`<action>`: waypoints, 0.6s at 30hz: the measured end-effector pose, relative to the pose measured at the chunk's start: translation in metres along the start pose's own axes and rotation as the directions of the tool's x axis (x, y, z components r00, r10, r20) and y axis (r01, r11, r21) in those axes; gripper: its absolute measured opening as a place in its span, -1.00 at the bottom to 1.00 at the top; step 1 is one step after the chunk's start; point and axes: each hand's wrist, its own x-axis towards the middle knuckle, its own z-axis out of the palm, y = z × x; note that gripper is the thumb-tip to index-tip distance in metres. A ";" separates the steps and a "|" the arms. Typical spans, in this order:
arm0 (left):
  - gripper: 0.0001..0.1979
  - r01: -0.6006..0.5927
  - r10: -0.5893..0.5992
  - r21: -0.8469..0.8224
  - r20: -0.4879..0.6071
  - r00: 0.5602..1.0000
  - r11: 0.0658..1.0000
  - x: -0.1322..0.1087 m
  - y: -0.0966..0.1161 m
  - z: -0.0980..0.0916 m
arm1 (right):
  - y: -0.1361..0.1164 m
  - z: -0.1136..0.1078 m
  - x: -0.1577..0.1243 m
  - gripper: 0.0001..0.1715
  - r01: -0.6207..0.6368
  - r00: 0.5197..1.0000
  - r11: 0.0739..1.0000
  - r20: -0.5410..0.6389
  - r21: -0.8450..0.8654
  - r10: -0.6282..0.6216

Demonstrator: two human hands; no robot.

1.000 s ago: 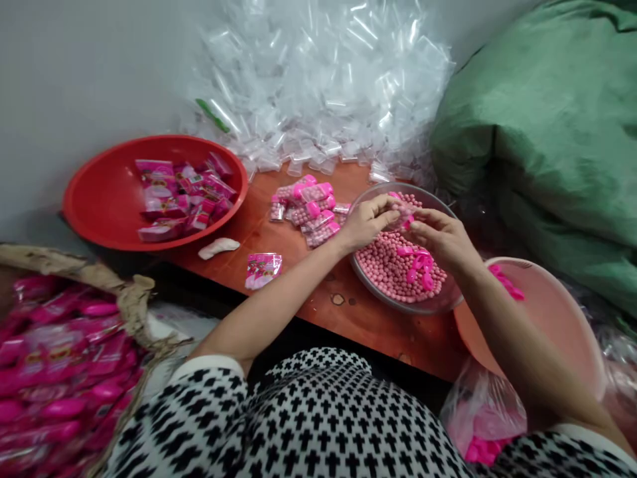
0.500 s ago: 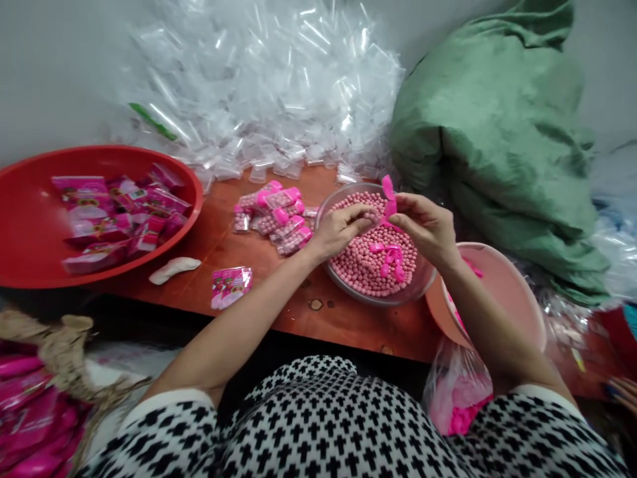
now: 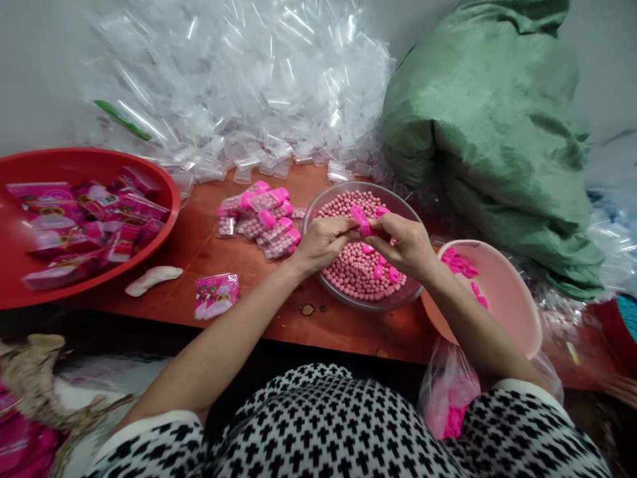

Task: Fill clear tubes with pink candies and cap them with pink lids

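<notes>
Above a grey bowl (image 3: 378, 307) of pink beads (image 3: 348, 277), my two hands meet at the fingertips. My right hand (image 3: 405, 242) pinches a bright pink plastic cap (image 3: 362, 220), which sticks up between the hands. My left hand (image 3: 323, 242) is closed on a small clear container, mostly hidden by the fingers now. Several loose pink caps (image 3: 379, 271) lie on the beads under my right hand. Left of the bowl is a pile of clear bead-filled containers (image 3: 271, 219) with pink caps.
A red basin (image 3: 172, 222) with pink packets stands left; a pink basket (image 3: 517, 305) with caps stands right. Behind lie heaped clear empty containers (image 3: 239, 86) and a green sack (image 3: 488, 119). Printed pink cards (image 3: 217, 295) and a white object (image 3: 153, 280) lie in front.
My hands have come together and sunk lower over the bowl, bringing the pink cap to my left fingertips. The view has shifted slightly, so the table things sit further left.
</notes>
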 end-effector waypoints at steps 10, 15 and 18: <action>-0.80 0.015 -0.026 0.067 0.174 0.984 0.998 0.008 -0.002 0.000 | 0.011 -0.015 0.016 -0.44 0.136 0.969 0.960 0.234 -0.244 -0.078; -0.78 0.163 -0.158 -0.031 0.120 0.980 0.986 0.008 -0.003 0.000 | -0.001 -0.030 0.033 -0.41 0.324 0.904 0.899 0.377 -0.295 -0.202; -0.74 0.198 -0.196 -0.134 0.025 0.980 0.971 0.009 -0.007 -0.001 | 0.003 -0.026 0.029 -0.43 0.211 0.957 0.912 0.266 -0.353 -0.118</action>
